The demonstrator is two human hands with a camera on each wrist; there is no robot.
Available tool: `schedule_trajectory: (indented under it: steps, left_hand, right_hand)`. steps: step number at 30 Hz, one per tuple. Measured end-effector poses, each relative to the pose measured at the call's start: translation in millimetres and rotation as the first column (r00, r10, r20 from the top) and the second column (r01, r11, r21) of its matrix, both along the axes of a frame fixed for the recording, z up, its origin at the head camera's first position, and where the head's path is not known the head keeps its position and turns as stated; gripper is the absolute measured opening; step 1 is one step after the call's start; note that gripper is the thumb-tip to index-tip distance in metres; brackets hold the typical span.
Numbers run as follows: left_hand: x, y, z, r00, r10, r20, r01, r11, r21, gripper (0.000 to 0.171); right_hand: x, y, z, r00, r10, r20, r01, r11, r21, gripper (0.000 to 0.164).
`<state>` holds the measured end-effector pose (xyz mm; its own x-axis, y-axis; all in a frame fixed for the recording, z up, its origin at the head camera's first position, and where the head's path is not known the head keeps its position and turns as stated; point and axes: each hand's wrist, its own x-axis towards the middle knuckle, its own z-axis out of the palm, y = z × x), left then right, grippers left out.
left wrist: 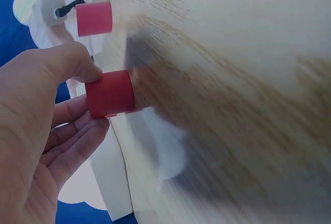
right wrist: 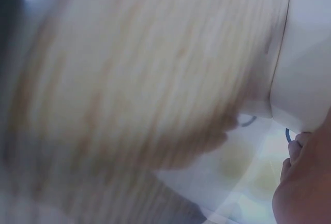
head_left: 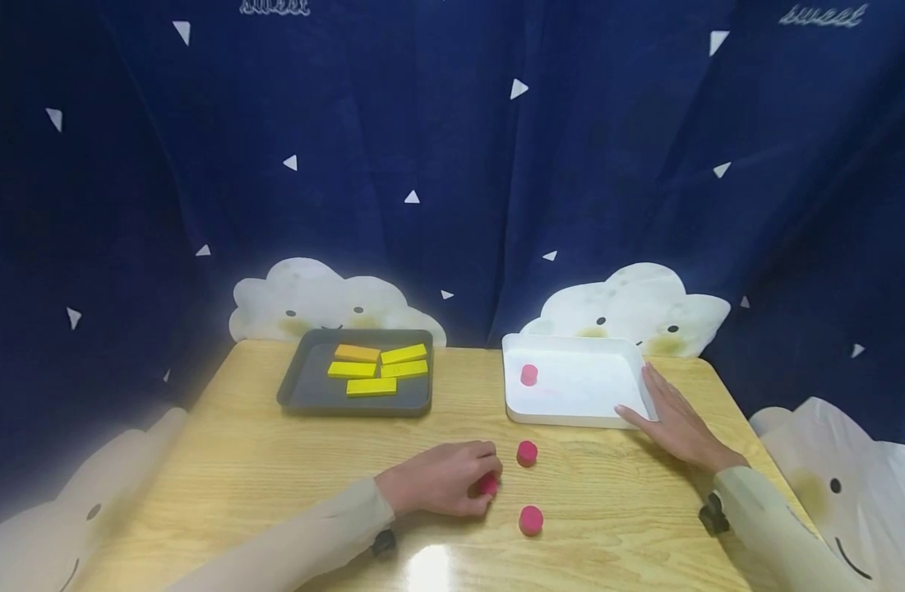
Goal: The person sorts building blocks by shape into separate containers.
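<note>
My left hand (head_left: 446,479) pinches a red cylinder block (left wrist: 109,93) between thumb and fingertips, low over the table. Just to its right, two more red cylinder blocks (head_left: 527,453) stand on the wood, one farther back and one nearer the front. A white tray (head_left: 570,418) sits at the back right with a single pinkish-red cylinder (head_left: 529,375) inside, toward its left. Straight fingers of my right hand (head_left: 681,423) lie along the tray's right side, the thumb reaching over its front right corner. In the right wrist view only part of that hand shows, beside the tray's wall.
At the back left a dark grey tray (head_left: 304,386) holds several yellow blocks (head_left: 372,386) and an orange one (head_left: 357,353). The wooden table (head_left: 260,477) ends at a dark blue curtain (head_left: 452,148) with white cloud shapes.
</note>
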<state>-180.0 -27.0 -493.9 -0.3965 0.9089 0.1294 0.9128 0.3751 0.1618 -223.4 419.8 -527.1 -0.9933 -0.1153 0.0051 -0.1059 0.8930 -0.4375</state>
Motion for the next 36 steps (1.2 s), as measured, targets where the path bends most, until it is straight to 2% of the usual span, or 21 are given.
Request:
schedule_trajectory:
  steps: [11, 19, 29, 33, 36]
  left_hand:
    - [1.5, -12, -2.9, 0.999, 0.002, -0.040, 0.000, 0.999, 0.053, 0.015]
    - [-2.4, -16, -0.9, 0.999, 0.040, 0.005, -0.040, 0.998, 0.058, 0.017]
    - [-17.6, -12, 10.0, 0.999, 0.049, -0.023, -0.046, 0.992, 0.118, 0.015]
    - [-24.2, -5, 21.0, 0.996, 0.050, -0.068, -0.041, 0.991, 0.124, 0.020]
    - [-30.7, 3, 31.4, 0.995, 0.065, -0.071, -0.057, 0.992, 0.108, 0.027]
  right_hand:
    - [2.1, -1, 0.4, 1.000, 0.002, 0.005, -0.002, 1.000, -0.013, 0.114]
    - [3.3, -2, -0.8, 1.000, -0.003, 0.002, 0.003, 1.000, -0.012, 0.114]
    - [-1.3, 0, 0.0, 1.000, -0.009, 0.008, 0.009, 1.000, -0.002, 0.115]
    - [0.4, -1, 1.9, 1.000, -0.008, 0.007, 0.008, 1.000, -0.010, 0.115]
    - [1.5, -1, 2.7, 1.000, -0.009, 0.014, 0.010, 1.000, -0.016, 0.115]
